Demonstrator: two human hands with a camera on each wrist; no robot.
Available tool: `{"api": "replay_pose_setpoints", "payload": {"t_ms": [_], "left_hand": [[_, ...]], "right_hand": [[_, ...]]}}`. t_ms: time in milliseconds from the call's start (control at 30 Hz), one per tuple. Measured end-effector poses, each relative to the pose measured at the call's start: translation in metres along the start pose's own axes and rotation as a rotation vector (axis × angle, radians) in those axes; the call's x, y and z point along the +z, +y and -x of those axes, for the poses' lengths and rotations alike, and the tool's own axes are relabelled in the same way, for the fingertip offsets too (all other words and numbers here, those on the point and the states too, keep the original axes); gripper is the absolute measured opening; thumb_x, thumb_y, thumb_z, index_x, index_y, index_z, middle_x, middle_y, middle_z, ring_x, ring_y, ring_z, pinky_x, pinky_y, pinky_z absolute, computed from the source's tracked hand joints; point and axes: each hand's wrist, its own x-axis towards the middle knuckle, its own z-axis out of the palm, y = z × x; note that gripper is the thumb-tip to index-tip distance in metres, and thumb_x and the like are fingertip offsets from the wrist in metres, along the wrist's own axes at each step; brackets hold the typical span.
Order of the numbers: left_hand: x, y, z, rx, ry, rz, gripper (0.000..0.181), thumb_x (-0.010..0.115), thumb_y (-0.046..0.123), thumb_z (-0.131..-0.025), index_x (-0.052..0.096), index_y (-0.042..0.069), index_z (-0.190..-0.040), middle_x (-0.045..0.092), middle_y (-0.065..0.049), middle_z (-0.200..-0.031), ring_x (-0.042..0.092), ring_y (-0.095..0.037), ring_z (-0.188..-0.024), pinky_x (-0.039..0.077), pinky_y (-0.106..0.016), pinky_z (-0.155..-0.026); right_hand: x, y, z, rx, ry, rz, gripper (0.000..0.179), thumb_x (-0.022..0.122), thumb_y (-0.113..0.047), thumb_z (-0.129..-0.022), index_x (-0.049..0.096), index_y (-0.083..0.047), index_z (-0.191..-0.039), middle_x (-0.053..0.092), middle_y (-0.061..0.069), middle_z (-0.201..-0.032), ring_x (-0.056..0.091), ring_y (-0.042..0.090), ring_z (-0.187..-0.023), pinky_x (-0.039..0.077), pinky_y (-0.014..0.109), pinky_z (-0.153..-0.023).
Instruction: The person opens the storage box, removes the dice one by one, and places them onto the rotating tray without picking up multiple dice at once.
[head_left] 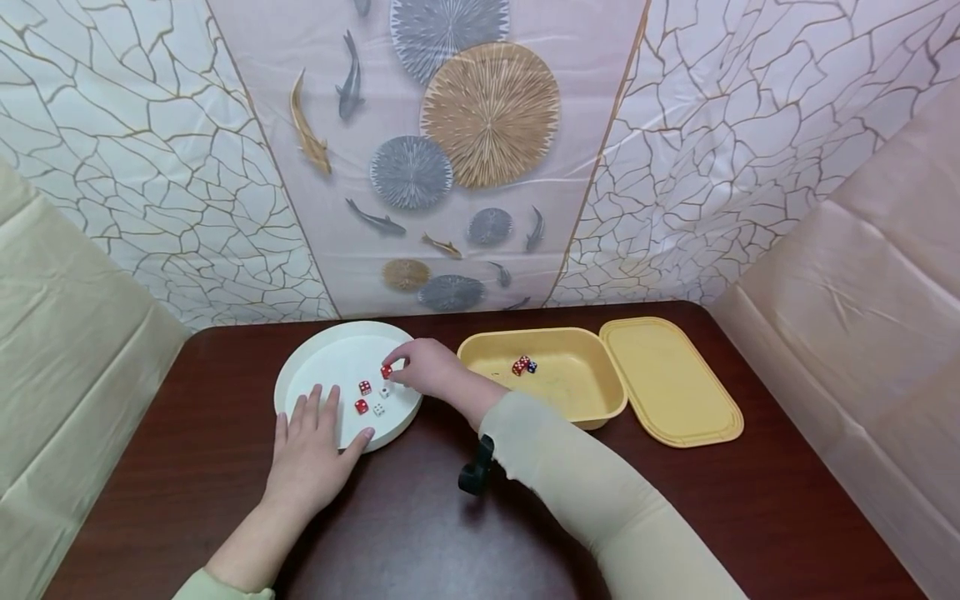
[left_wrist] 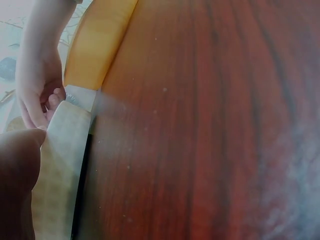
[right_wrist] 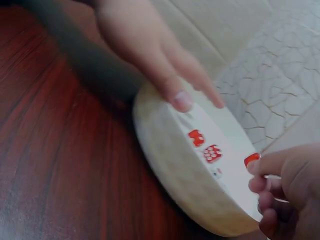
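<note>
Between thumb and forefinger my right hand (head_left: 429,367) pinches a red die (head_left: 386,372) over the right side of a round white tray (head_left: 288,372). In the right wrist view the same red die (right_wrist: 252,159) shows at the fingertips. Below it in the tray lie red dice (head_left: 362,407) and white dice (head_left: 378,410). My left hand (head_left: 311,454) rests on the tray's near left part, fingers spread and straight, thumb at the near rim. The left wrist view shows the tray's side wall (left_wrist: 60,165) beside the left thumb.
Right of the tray stands a yellow container (head_left: 570,392) with red dice (head_left: 521,365) and a blue die (head_left: 532,367) inside. Its yellow lid (head_left: 671,379) lies flat at the far right. A patterned cloth wall (head_left: 487,250) rises behind the dark wooden table (head_left: 405,533).
</note>
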Motion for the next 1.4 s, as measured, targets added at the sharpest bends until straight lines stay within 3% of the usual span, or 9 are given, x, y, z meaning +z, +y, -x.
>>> {"api": "replay_pose_setpoints", "payload": {"t_ms": [133, 233, 467, 667, 867, 967, 1167, 1267, 1400], "left_hand": [[0.0, 0.0, 0.0, 0.003, 0.006, 0.0, 0.086, 0.052, 0.058, -0.096, 0.025, 0.0, -0.155, 0.02, -0.03, -0.157, 0.016, -0.05, -0.144, 0.006, -0.066, -0.114], [0.001, 0.0, 0.0, 0.002, 0.007, 0.002, 0.086, 0.053, 0.057, -0.096, 0.025, 0.001, -0.155, 0.021, -0.03, -0.157, 0.016, -0.049, -0.144, 0.006, -0.066, -0.114], [0.001, -0.001, -0.001, -0.002, 0.004, 0.002, 0.086, 0.054, 0.056, -0.095, 0.025, 0.001, -0.155, 0.02, -0.029, -0.157, 0.015, -0.049, -0.145, 0.006, -0.066, -0.114], [0.0, 0.0, -0.001, 0.004, 0.007, 0.004, 0.086, 0.055, 0.056, -0.096, 0.025, 0.0, -0.155, 0.02, -0.029, -0.157, 0.015, -0.049, -0.144, 0.005, -0.066, -0.114], [0.0, 0.0, 0.0, 0.003, 0.006, 0.002, 0.087, 0.053, 0.057, -0.096, 0.024, 0.0, -0.155, 0.02, -0.03, -0.157, 0.016, -0.049, -0.144, 0.005, -0.066, -0.114], [0.0, 0.0, 0.0, 0.003, 0.007, 0.002, 0.087, 0.052, 0.058, -0.096, 0.024, 0.0, -0.155, 0.02, -0.03, -0.157, 0.015, -0.049, -0.144, 0.005, -0.066, -0.114], [0.0, 0.0, 0.001, 0.005, 0.013, -0.005, 0.088, 0.051, 0.06, -0.096, 0.024, 0.0, -0.155, 0.021, -0.03, -0.157, 0.016, -0.05, -0.144, 0.006, -0.067, -0.114], [0.0, 0.001, 0.001, 0.005, 0.006, 0.001, 0.089, 0.049, 0.062, -0.096, 0.023, 0.001, -0.155, 0.02, -0.031, -0.157, 0.016, -0.05, -0.144, 0.005, -0.067, -0.114], [-0.001, 0.002, 0.002, 0.006, 0.004, 0.011, 0.09, 0.047, 0.064, -0.096, 0.023, 0.001, -0.155, 0.019, -0.031, -0.157, 0.016, -0.051, -0.144, 0.005, -0.067, -0.114]], "right_hand": [[0.008, -0.006, -0.003, 0.014, -0.001, 0.226, 0.023, 0.069, -0.03, -0.094, 0.074, -0.031, -0.117, 0.068, -0.012, -0.118, 0.059, 0.008, -0.107, 0.048, 0.027, -0.089], [0.012, -0.01, -0.004, 0.028, -0.01, 0.331, 0.025, 0.066, -0.03, -0.095, 0.072, -0.032, -0.119, 0.067, -0.013, -0.12, 0.059, 0.008, -0.108, 0.049, 0.029, -0.088], [0.016, -0.015, -0.002, 0.022, -0.032, 0.492, 0.027, 0.058, -0.023, -0.099, 0.071, -0.032, -0.121, 0.067, -0.013, -0.117, 0.059, 0.008, -0.096, 0.052, 0.03, -0.081], [0.016, -0.015, -0.002, 0.017, -0.029, 0.532, 0.031, 0.054, -0.019, -0.1, 0.069, -0.03, -0.125, 0.067, -0.009, -0.119, 0.058, 0.01, -0.097, 0.051, 0.031, -0.082], [0.01, -0.015, 0.001, 0.035, -0.007, 0.41, 0.033, 0.062, -0.029, -0.098, 0.065, -0.03, -0.131, 0.065, -0.01, -0.127, 0.058, 0.01, -0.112, 0.05, 0.031, -0.089], [0.003, -0.013, 0.004, 0.012, 0.021, 0.267, 0.033, 0.067, -0.034, -0.095, 0.067, -0.028, -0.128, 0.068, -0.009, -0.116, 0.061, 0.009, -0.104, 0.051, 0.029, -0.086], [-0.015, -0.001, 0.017, -0.054, 0.059, -0.116, 0.032, 0.069, -0.032, -0.094, 0.07, -0.02, -0.124, 0.065, -0.003, -0.084, 0.064, 0.014, -0.079, 0.051, 0.025, -0.064], [-0.023, 0.012, 0.026, -0.073, 0.063, -0.251, 0.034, 0.069, -0.031, -0.094, 0.07, -0.016, -0.124, 0.066, 0.006, -0.082, 0.067, 0.027, -0.08, 0.051, 0.026, -0.06], [-0.033, 0.037, 0.037, -0.071, 0.079, -0.338, 0.033, 0.069, -0.03, -0.094, 0.071, -0.014, -0.123, 0.068, 0.015, -0.085, 0.066, 0.034, -0.077, 0.05, 0.027, -0.056]]}}
